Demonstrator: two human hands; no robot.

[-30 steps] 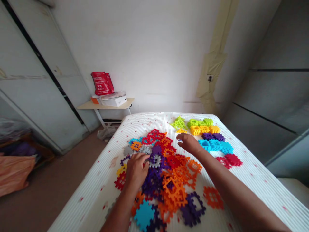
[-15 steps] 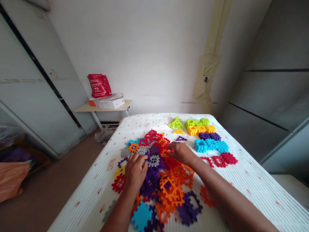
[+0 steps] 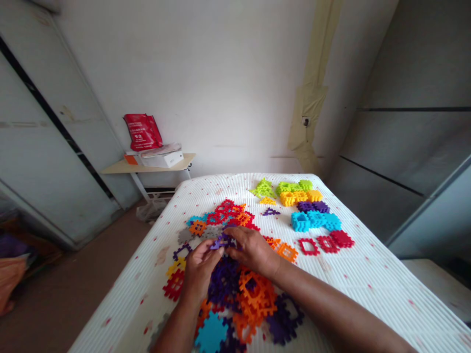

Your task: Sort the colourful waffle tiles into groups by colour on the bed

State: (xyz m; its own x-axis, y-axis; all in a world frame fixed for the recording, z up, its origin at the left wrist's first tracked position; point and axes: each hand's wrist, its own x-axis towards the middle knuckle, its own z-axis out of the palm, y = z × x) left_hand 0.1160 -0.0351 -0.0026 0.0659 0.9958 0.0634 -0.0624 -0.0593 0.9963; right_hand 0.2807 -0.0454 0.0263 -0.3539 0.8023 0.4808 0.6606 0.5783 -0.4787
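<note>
Above the pile of loose interlocking plastic pieces, my left hand [image 3: 200,264] pinches a small purple interlocking piece [image 3: 221,241] at its left side. My right hand [image 3: 253,249] has its fingers closed on the other side of that purple piece; its fingers hide part of it. Beneath the hands lie dark purple pieces [image 3: 224,284], with orange pieces [image 3: 257,294] just to their right. Grey pieces [image 3: 211,232] and red pieces [image 3: 225,211] lie beyond my hands. A red square [image 3: 173,285] and a yellow piece [image 3: 176,267] are close to my left wrist.
Sorted by colour on the right of the white table cover [image 3: 147,274] are green [image 3: 294,187], yellow [image 3: 300,197], purple [image 3: 313,206], blue [image 3: 315,220] and red [image 3: 327,243] stacks. Triangles [image 3: 263,188] lie left of them. A side table [image 3: 147,168] holds a red bag [image 3: 143,132].
My right hand has moved left and toward me, meeting my left hand. A purple piece is now held between them. The view has shifted slightly.
</note>
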